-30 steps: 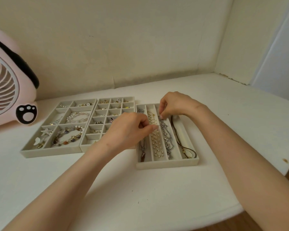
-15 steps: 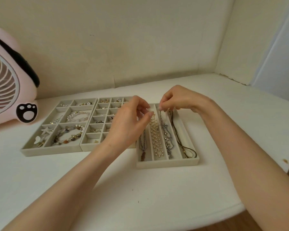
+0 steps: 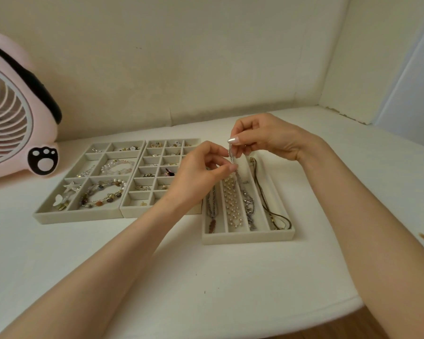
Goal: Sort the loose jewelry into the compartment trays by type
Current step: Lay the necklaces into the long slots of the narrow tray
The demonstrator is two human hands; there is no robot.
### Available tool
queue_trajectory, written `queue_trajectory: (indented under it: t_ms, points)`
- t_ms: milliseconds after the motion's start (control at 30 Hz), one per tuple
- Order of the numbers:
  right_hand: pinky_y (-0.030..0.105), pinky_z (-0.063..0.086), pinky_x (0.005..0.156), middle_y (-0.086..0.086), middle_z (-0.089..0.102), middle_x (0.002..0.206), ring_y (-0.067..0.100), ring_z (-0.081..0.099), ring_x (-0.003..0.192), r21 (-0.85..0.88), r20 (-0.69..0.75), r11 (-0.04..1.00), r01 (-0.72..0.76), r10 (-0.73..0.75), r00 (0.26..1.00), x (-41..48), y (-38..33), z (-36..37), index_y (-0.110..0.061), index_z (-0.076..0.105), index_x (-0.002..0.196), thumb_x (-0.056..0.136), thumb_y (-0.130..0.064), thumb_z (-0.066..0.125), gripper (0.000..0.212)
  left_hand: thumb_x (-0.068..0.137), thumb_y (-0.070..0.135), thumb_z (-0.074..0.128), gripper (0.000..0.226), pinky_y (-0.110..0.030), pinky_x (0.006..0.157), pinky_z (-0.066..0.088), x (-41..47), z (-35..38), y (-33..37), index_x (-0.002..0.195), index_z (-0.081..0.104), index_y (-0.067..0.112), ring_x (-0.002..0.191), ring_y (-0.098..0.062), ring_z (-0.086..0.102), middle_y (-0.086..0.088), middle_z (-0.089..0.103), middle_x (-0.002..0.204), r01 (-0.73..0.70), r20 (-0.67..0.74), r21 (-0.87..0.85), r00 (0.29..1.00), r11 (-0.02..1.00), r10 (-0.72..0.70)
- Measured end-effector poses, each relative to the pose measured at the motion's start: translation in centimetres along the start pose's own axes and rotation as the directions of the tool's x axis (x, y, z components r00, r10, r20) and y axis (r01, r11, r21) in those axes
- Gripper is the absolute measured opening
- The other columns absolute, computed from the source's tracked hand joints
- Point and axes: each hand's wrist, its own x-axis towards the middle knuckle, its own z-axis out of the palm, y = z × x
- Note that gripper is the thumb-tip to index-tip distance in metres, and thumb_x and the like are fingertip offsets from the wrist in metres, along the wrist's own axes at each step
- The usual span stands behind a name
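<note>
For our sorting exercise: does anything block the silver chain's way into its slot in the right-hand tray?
Nothing visible does. The left hand and right hand pinch the silver chain above the tray; its lower part already lies in its slot.

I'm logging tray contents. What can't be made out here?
- Head view: right compartments of the middle tray, behind the left hand.
- Head view: far end of the necklace tray, under the right hand.
- Head view: top end of the silver chain, inside pinching fingers.
- Head view: small pieces in the middle tray, too small to identify.
- Head view: the pink fan, cut by the left edge.
</note>
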Motion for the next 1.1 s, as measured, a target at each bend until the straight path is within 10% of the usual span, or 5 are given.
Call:
queue_trajectory:
  t_ms: [400, 700, 1100]
  points:
    - [0.026, 0.043, 0.066, 0.001, 0.058, 0.063, 0.012, 0.052, 0.06, 0.105, 0.024, 0.992, 0.065, -0.068, 0.997, 0.45, 0.28, 0.57, -0.014, 0.061, 0.074, 0.081, -0.015, 0.063, 0.007, 0.085, 0.017, 0.066, 0.007, -0.023, 0.071, 0.041, 0.0, -0.27, 0.02, 0.083, 0.061, 0.012, 0.075, -0.011, 0.052, 0.0, 0.06, 0.078, -0.069, 0.028, -0.079, 0.997, 0.994, 0.071]
    - [0.022, 0.043, 0.065, 0.0, 0.058, 0.068, 0.009, 0.053, 0.063, 0.125, 0.054, 0.989, 0.078, -0.085, 0.995, 0.57, 0.48, 0.51, -0.015, 0.065, 0.075, 0.078, -0.018, 0.063, 0.004, 0.084, 0.017, 0.068, 0.025, -0.024, 0.073, 0.043, 0.01, -0.02, -0.15, 0.105, 0.055, 0.013, 0.076, -0.008, 0.053, 0.002, 0.06, 0.087, 0.007, -0.066, -0.155, 0.998, 0.988, -0.018]
    - [0.022, 0.048, 0.066, 0.006, 0.068, 0.081, 0.015, 0.062, 0.075, 0.17, 0.057, 0.98, 0.101, -0.113, 0.992, 0.59, 0.56, 0.31, -0.014, 0.063, 0.078, 0.081, -0.017, 0.061, 0.005, 0.085, 0.021, 0.066, 0.016, -0.018, 0.062, 0.036, 0.07, -0.59, -0.11, 0.07, 0.061, 0.02, 0.062, -0.006, 0.043, 0.014, 0.053, 0.06, -0.041, -0.075, -0.081, 0.997, 0.996, 0.035]
